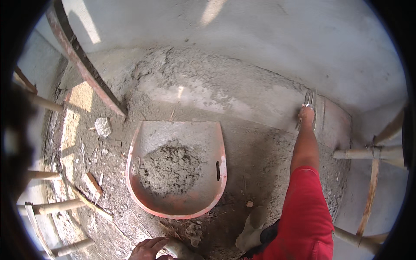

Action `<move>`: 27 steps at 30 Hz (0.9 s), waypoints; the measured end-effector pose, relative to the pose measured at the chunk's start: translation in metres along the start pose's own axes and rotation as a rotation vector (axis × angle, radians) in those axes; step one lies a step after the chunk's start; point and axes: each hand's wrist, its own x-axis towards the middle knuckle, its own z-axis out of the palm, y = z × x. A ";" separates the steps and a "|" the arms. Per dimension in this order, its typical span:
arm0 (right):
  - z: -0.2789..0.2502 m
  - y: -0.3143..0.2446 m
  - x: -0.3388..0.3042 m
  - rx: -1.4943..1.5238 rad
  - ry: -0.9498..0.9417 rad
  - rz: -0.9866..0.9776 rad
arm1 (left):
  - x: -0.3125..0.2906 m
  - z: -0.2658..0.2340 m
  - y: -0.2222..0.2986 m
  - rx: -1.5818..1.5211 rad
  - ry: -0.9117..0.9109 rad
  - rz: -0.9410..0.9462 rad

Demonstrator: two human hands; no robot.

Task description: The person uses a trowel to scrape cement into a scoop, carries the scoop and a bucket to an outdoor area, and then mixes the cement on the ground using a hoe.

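My right arm, in a red sleeve, reaches forward to the foot of the wall. My right hand (307, 114) is closed round a grey metal plastering trowel (310, 98), which lies against a smoothed mortar band (277, 108) along the wall base. At the lower edge my left hand (147, 250) rests low near my leg, its fingers stretched out and holding nothing visible; part of it is cut off. Between my arms and the wall sits a scuffed red pan (219, 195), with a heap of wet grey mortar (171, 169) in it.
A long wooden board (82, 65) leans at the far left. Scaffold poles (47, 208) stand at the left, more poles (368, 154) at the right. A pale stone (103, 127) and a brick piece (93, 184) lie on the rubble-strewn ground. My boot (251, 232) is below.
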 end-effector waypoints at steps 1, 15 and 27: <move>0.013 -0.033 -0.015 -0.027 -0.006 -0.117 | 0.000 -0.001 -0.030 0.155 0.013 -0.030; -0.062 -0.387 -0.136 0.541 -0.014 -0.164 | 0.072 0.022 0.066 0.806 -0.093 0.513; -0.058 -0.327 -0.200 0.222 -0.164 -0.033 | 0.026 0.006 0.035 0.785 -0.193 0.506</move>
